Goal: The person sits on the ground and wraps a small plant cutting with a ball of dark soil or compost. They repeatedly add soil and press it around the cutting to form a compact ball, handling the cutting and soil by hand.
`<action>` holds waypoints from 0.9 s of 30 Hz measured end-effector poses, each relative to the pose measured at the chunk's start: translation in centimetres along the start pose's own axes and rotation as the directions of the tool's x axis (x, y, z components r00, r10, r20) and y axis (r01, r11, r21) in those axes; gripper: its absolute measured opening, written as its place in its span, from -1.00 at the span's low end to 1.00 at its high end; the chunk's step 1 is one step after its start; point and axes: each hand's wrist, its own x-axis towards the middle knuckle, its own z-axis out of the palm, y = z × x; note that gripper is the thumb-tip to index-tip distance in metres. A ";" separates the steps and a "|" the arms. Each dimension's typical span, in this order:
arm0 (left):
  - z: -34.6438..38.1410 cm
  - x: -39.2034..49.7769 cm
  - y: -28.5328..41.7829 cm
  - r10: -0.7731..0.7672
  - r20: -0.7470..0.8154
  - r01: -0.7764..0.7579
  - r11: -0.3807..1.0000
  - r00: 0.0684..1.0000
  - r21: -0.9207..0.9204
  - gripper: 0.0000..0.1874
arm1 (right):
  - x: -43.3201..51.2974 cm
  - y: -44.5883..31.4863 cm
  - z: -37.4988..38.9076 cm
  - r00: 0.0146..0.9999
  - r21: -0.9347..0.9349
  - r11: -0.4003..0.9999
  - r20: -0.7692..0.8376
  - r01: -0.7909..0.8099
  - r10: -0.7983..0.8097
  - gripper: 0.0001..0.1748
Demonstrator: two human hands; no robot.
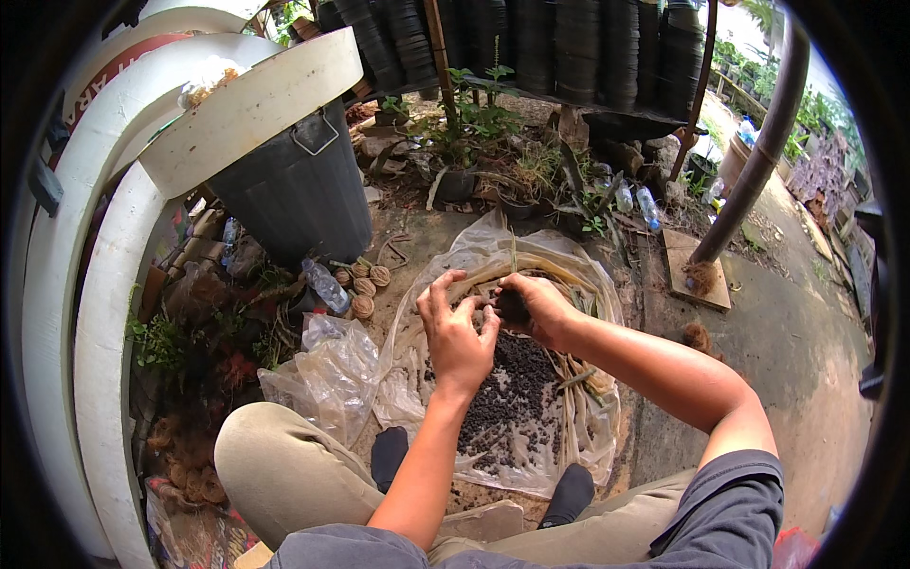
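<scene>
My right hand (546, 310) grips a dark clump (513, 309), which looks like soil around a plant's base. A thin green stem (513, 250) rises just above that hand; whether it joins the clump is hidden by the fingers. My left hand (458, 334) is raised beside the clump, fingers apart and curved, with its fingertips close to it; contact cannot be made out. Below both hands, dark crumbly soil (508, 398) is spread over a clear plastic sheet (419, 398). Long pale, dry leaf strips (569, 370) lie along the sheet's right side.
Left of the sheet are a crumpled plastic bag (330, 377), several brown ridged balls (364, 286) and a plastic bottle (325, 286). A dark bin (298, 192) stands behind them. Stacked black pots (576, 50) line the back. A pole (753, 156) rises from a square slab (686, 259) at right.
</scene>
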 end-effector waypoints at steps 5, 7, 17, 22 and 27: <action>0.2 0.1 -0.5 -0.045 -0.047 0.044 0.999 0.998 -0.030 -0.81 | 0.4 -0.1 -0.6 0.999 0.083 0.996 0.021 -0.032 0.030 -0.79; 0.3 0.1 -0.6 -0.077 -0.075 0.074 0.996 0.994 -0.044 -0.84 | 0.7 -0.1 -0.8 0.999 0.076 0.996 0.026 -0.037 0.035 -0.78; 0.2 0.1 -0.3 -0.092 -0.028 0.089 0.993 0.995 -0.083 -0.81 | 1.1 0.0 -1.3 0.999 0.076 0.996 0.018 -0.035 0.034 -0.77; 0.2 0.1 -0.3 -0.075 -0.001 0.075 0.994 0.997 -0.078 -0.75 | 0.9 0.1 -1.2 1.000 0.025 0.999 0.012 -0.023 0.022 -0.80; 0.3 0.0 -0.3 -0.035 0.015 0.036 0.996 0.999 -0.085 -0.76 | 1.0 0.4 -1.0 1.000 -0.019 1.000 0.008 -0.016 0.016 -0.74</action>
